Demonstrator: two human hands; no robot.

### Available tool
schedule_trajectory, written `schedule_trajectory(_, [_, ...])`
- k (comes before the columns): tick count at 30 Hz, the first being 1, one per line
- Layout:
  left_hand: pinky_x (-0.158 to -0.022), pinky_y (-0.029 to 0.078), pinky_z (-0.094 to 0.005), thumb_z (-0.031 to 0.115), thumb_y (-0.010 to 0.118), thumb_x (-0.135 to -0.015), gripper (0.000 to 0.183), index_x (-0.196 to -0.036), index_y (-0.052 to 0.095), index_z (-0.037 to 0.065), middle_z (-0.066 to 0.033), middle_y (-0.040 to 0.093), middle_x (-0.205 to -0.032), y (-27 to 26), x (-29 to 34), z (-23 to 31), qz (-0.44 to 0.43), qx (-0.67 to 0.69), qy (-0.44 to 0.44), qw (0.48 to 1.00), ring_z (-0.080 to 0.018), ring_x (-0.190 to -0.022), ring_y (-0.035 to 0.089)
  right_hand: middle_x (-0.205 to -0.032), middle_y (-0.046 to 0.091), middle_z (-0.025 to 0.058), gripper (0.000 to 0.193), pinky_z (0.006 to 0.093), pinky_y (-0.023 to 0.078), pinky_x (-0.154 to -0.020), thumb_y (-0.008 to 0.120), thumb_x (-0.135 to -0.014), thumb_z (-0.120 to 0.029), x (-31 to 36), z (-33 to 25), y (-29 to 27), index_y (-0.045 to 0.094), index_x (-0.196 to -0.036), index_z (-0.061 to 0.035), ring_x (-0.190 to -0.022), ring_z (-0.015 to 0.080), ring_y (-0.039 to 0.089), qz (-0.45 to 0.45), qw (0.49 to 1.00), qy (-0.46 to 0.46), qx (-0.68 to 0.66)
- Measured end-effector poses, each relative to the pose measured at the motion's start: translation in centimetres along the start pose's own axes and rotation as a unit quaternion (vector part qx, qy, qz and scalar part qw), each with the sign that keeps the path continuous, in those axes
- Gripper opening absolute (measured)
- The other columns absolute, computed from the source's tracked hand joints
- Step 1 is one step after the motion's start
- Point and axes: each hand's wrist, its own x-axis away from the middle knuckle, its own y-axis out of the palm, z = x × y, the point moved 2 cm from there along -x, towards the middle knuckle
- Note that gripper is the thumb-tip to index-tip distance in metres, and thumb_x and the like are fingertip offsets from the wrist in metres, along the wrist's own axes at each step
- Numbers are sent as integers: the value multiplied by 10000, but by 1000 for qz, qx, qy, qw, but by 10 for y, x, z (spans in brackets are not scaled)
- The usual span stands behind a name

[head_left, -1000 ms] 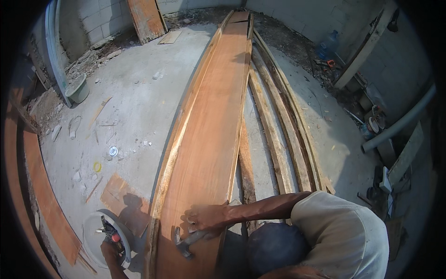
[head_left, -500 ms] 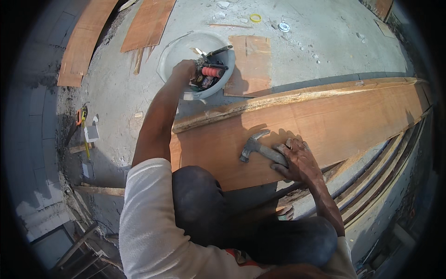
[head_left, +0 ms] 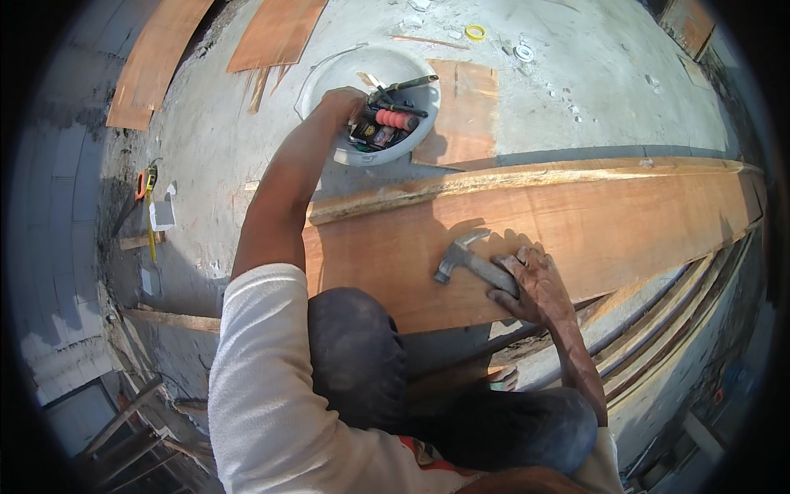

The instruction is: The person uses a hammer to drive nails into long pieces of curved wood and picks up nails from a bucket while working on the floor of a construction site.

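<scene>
My left hand [head_left: 346, 105] reaches into a round white bucket [head_left: 424, 142] on the far side of the board. Its fingers point down among the tools and are hidden. Beside it lie a red ribbed grip [head_left: 397, 120], a dark-handled tool [head_left: 411, 83] and several small dark items. My right hand [head_left: 535, 284] rests on the plywood board [head_left: 378, 272], closed round the handle of a claw hammer [head_left: 462, 253]. The hammer lies on the board with its metal head toward the left. A rough timber strip [head_left: 494, 179] runs along the board's far edge.
A tape measure [head_left: 151, 183] and an orange-handled saw [head_left: 140, 184] lie at the left. Plywood pieces [head_left: 276, 33] are on the concrete floor, with a yellow ring [head_left: 475, 32] and a white roll [head_left: 524, 53] farther off. Long timber lengths [head_left: 658, 317] lie at the near right.
The whole view has shifted slightly, so the bucket appears a little farther right and higher. My left hand stays in the bucket; my right hand stays on the hammer.
</scene>
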Motion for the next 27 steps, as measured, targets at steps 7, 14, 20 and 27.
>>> schedule_trajectory(7, [-608,604,-435,60,695,-774,194,-922,761,-47,-214,755,-808,-26,27,-27,82,7,119,989,-283,-749,783,-1152,623,162,590,499,483,-998,835,-837,-431,-5,-10,2,681,-1320,-130,-1136,369,607,3,1000,-1,4])
schedule_trajectory(14, [-508,524,-366,89,702,-798,99,-860,725,16,-95,720,-721,-13,28,-52,76,156,111,979,-180,-612,696,-1180,620,173,624,505,468,-1028,817,-850,-479,-7,-11,5,665,-1350,-138,-1167,383,585,-28,1000,5,14])
schedule_trajectory(20, [-497,470,-319,136,698,-864,112,-868,736,30,-65,715,-747,-24,53,-40,54,323,143,934,-147,-570,622,-1208,606,182,641,506,462,-1034,804,-855,-508,-7,-10,9,654,-1366,-152,-1178,385,575,-41,999,12,33])
schedule_trajectory(27, [-607,517,-313,155,702,-906,189,-982,803,15,-77,742,-802,-28,48,-43,214,385,162,883,-148,-690,663,-1211,606,171,643,489,449,-1040,807,-848,-517,-7,-8,12,659,-1364,-165,-1189,370,565,-35,999,5,19])
